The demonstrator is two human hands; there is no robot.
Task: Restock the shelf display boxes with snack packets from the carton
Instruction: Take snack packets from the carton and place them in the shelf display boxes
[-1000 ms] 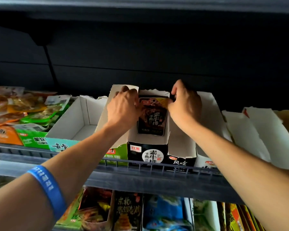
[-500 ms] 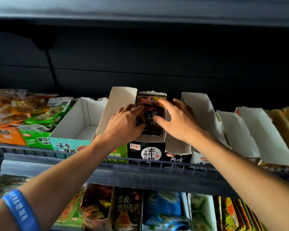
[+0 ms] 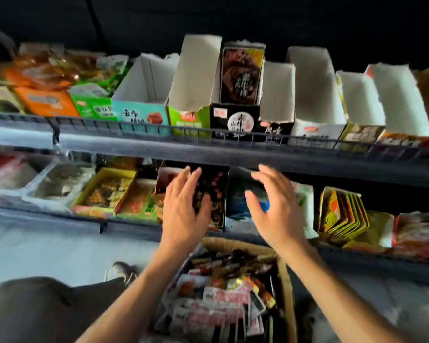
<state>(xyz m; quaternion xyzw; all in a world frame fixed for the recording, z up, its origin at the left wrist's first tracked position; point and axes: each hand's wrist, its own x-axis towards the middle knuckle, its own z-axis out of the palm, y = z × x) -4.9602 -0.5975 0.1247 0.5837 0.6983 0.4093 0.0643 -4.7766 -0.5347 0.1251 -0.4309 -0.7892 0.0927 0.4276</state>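
Below, at lower centre, loose foil snack packets (image 3: 223, 300) are lying heaped in the brown cardboard carton (image 3: 286, 288); likely light, crinkly and slippery, best pinched by an edge. Left hand (image 3: 183, 214) and right hand (image 3: 274, 211) are hovering empty, fingers spread, under the wire-fronted dark metal shelf (image 3: 208, 147) of white-lined display boxes (image 3: 196, 78).

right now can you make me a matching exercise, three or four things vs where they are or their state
Things:
1. black display box
2. carton
3. teal display box
4. left hand

Places or states:
A. holds no packets that show
B. below the hands, full of packets
C. open, holding nothing
D. upper shelf, dark packets standing in it

Pairs: 1-D, 2-B, 3-A, 4-C
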